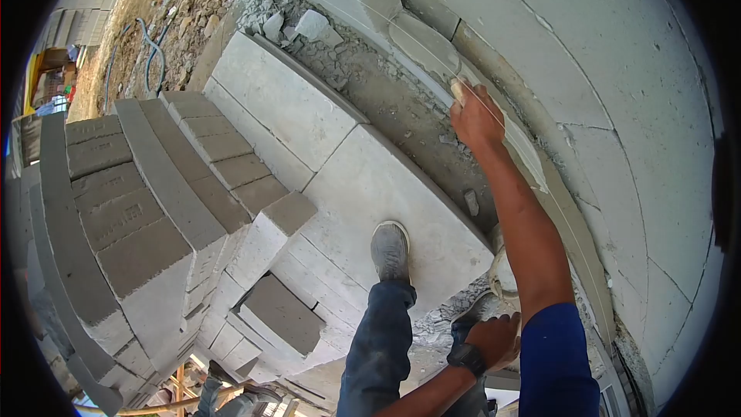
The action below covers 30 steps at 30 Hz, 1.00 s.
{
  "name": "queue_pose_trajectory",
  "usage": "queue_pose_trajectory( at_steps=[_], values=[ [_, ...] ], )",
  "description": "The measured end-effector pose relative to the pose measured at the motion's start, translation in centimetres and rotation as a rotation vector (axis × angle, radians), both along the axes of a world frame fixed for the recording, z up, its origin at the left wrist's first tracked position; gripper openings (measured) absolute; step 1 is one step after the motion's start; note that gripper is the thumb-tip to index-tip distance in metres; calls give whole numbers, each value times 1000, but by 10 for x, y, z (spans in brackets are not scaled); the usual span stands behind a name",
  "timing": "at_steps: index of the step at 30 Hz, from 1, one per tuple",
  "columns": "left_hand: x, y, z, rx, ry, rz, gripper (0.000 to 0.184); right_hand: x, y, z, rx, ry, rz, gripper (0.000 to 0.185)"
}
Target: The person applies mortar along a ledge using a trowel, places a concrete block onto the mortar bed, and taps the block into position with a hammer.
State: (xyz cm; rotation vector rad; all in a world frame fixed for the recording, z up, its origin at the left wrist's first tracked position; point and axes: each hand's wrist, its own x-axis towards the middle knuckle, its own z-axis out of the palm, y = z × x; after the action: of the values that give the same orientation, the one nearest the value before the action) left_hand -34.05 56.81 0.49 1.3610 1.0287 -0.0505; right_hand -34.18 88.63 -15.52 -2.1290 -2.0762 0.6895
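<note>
My right hand (478, 116) is closed around a small pale-ended tool (458, 93); my fingers hide most of it, so its kind does not show. It is over a strip of wet grey mortar (424, 42) along the block course, beside a thin taut string (567, 228). Whitish paste (529, 158) lies in a streak just past my wrist. Lower down, my left hand (494, 341), with a dark watch on the wrist, has its fingers curled; what they hold, if anything, is hidden. Close to it is a partly covered pale, mortar-smeared container (503, 272).
A pale block wall (617, 85) curves along the right. My shoe (390, 251) stands on large light blocks (363, 185). Stacked grey blocks (127, 216) rise at left. Rubble (289, 27) lies in the trough between. Another person's leg (210, 398) shows at the bottom.
</note>
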Motion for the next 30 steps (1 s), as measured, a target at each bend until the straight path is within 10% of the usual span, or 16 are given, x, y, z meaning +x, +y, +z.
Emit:
queue_pose_trajectory(
  at_steps=[11,20,30],
  values=[
    [-9,4,-11,-206,-28,-64,23,-47,4,-20,15,25,-122,39],
    [-1,-24,-23,-221,-104,-248,26,-113,7,-11,-387,1068,-758,31],
    [14,-43,-18,-221,-151,-233,28,-135,17,-30,-247,669,-484,37]
  ],
)
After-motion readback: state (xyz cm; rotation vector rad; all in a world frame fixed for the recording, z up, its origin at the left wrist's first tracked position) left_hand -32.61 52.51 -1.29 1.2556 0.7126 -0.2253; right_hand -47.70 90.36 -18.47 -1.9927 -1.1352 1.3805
